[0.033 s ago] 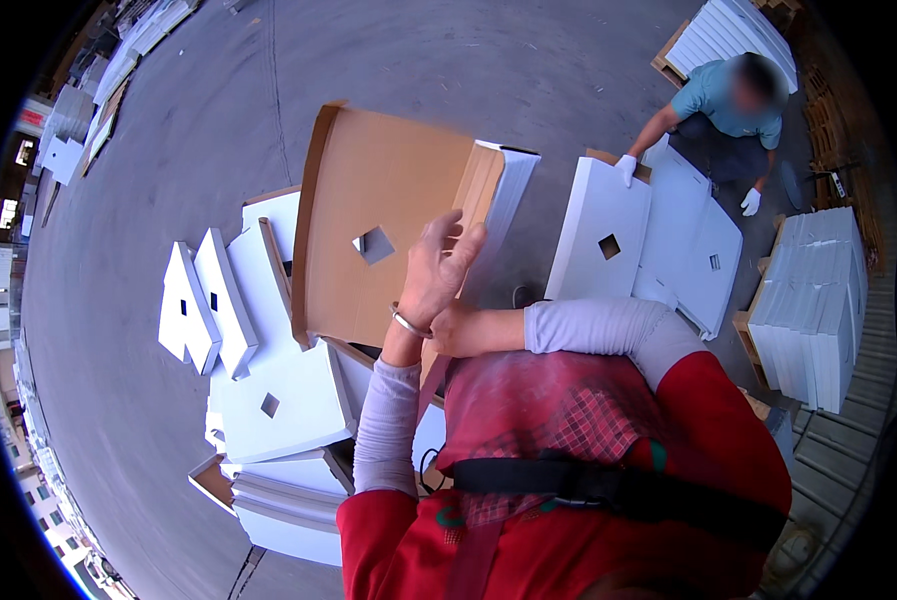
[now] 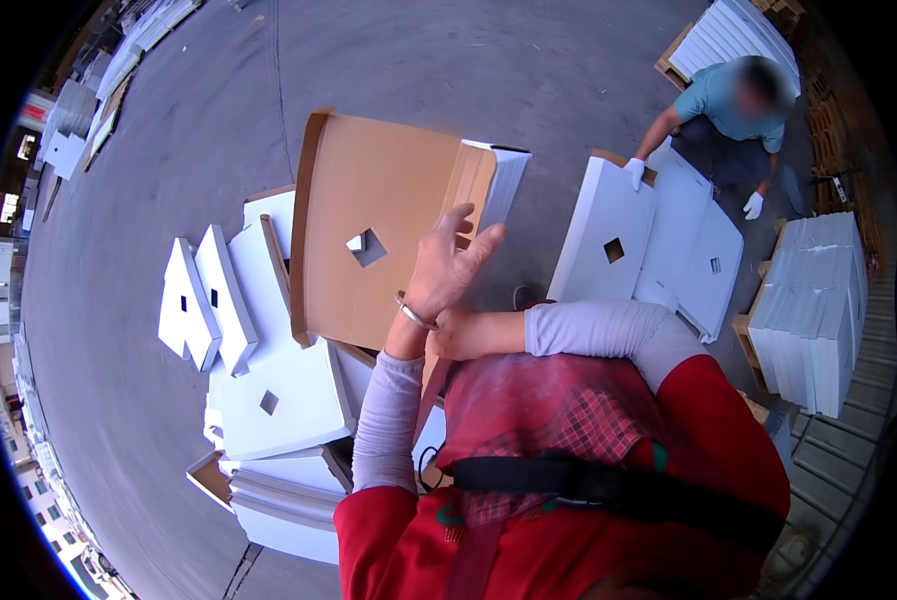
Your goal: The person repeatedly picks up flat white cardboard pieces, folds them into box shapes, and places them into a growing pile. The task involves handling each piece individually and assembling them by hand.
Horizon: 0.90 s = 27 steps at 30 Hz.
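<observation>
My left hand (image 2: pixel 452 268) is raised over a large cardboard box (image 2: pixel 358 180), fingers apart and thumb stretched out, with nothing in it. A metal bangle (image 2: pixel 415 311) circles the left wrist. My right hand (image 2: pixel 460 333) is closed at that wrist, beside the bangle; its fingertips are hidden behind the wrist. Brown inside and white outside, the box has a diamond-shaped hole, and folded layers (image 2: pixel 473 185) run along its right side.
White boxes with diamond holes (image 2: pixel 283 395) lie piled at the left. On the right, a co-worker (image 2: pixel 733 105) in white gloves crouches by another white box (image 2: pixel 603 230). Bundled white cartons (image 2: pixel 806 310) stand on a pallet at the far right, with more stacked behind.
My left hand has tilted slightly, its thumb and fingers shifting to the right. In view, the large box sits slightly farther left. The right hand keeps its place at the wrist.
</observation>
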Motion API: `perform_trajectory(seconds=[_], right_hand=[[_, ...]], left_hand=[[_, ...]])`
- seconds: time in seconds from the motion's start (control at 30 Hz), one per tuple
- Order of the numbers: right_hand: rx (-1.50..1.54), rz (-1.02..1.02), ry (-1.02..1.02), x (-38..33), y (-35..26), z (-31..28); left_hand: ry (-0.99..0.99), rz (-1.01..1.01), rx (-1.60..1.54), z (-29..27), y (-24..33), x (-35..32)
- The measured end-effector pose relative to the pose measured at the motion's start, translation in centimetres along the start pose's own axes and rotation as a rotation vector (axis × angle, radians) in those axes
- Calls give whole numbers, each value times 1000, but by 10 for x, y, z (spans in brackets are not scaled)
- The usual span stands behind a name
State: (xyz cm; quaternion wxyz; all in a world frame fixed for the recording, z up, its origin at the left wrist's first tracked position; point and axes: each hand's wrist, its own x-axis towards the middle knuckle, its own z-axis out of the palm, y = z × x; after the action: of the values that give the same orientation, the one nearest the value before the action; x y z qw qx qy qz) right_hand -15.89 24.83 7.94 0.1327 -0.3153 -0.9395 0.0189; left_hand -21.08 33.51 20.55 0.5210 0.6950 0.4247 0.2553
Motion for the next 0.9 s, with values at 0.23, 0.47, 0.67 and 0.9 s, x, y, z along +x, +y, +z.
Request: perform_trajectory(seconds=[0.23,0.47,0.67,0.9], right_hand=[[271,-202,-159,13,0,-71],[349,699,388,-49,69,-122],[714,1386,-574,-133,136,-57],[1106,1632,-421,-180,96,-33]], left_hand=[[-65,-161,142,15,-77,51],[-318,-43,229,61,-137,-8],[-376,253,359,109,-105,-40],[-615,368,420,126,-107,-45]])
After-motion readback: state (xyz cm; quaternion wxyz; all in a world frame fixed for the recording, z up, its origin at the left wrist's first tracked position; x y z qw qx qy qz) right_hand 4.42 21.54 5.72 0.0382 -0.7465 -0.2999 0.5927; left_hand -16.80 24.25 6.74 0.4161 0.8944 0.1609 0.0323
